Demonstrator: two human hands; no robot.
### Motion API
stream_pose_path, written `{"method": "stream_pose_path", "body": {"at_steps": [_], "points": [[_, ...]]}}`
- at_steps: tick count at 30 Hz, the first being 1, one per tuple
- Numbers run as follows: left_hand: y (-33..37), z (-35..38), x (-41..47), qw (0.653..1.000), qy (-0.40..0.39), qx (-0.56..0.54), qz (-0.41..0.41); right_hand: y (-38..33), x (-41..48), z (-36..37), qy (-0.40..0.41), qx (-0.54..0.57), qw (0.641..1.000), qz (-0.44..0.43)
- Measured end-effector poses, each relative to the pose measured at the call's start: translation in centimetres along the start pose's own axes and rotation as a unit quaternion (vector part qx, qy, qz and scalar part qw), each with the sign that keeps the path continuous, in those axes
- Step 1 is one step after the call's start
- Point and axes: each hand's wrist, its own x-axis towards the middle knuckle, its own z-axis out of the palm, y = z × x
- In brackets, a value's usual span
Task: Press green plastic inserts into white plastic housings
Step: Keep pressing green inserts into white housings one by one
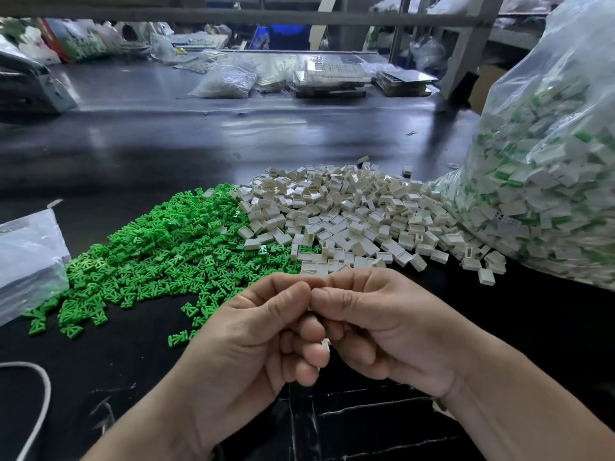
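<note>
Leftmost, low down: white cord [47,389], curving across matte black tabletop [100,354].

Above it: flat clear plastic bag [30,257], lying at the table's left edge, just beside the green heap.

Next: loose heap of small green plastic inserts [149,251], forked in shape, spread wide, with a few strays scattered toward the near edge.

Centre foreground: left hand [253,334], fingers curled inward, thumb and forefinger tips meeting those of the other hand.

Between both hands: small white plastic housing [325,343], only a sliver visible, gripped from both sides and held above the table near its front edge. Impossible to tell whether a green insert sits in it.

Right of that: right hand [382,321], fingers likewise curled, thumb and forefinger pinching the same housing.

Behind the hands, adjoining and partly overlapping the green heap: loose heap of small white rectangular plastic housings [349,214], open-faced boxes lying at all angles.

Far right: large clear plastic sack [545,181], bulging, filled with white housings showing green inside, resting against the edge of the white heap.

Far side of the table, blurred: more clear bags [226,81] and stacked flat trays [332,78].
</note>
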Motion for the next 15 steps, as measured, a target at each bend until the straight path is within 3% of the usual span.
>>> {"method": "stream_pose_path", "body": {"at_steps": [7, 15], "points": [[0.11, -0.2, -0.07, 0.999, -0.036, -0.012, 0.006, 0.06, -0.05, 0.53, -0.03, 0.057, 0.998, -0.007], [0.1, -0.24, -0.04, 1.0, -0.016, 0.009, 0.018, 0.09, -0.01, 0.59, -0.03, 0.077, 0.997, 0.011]]}}
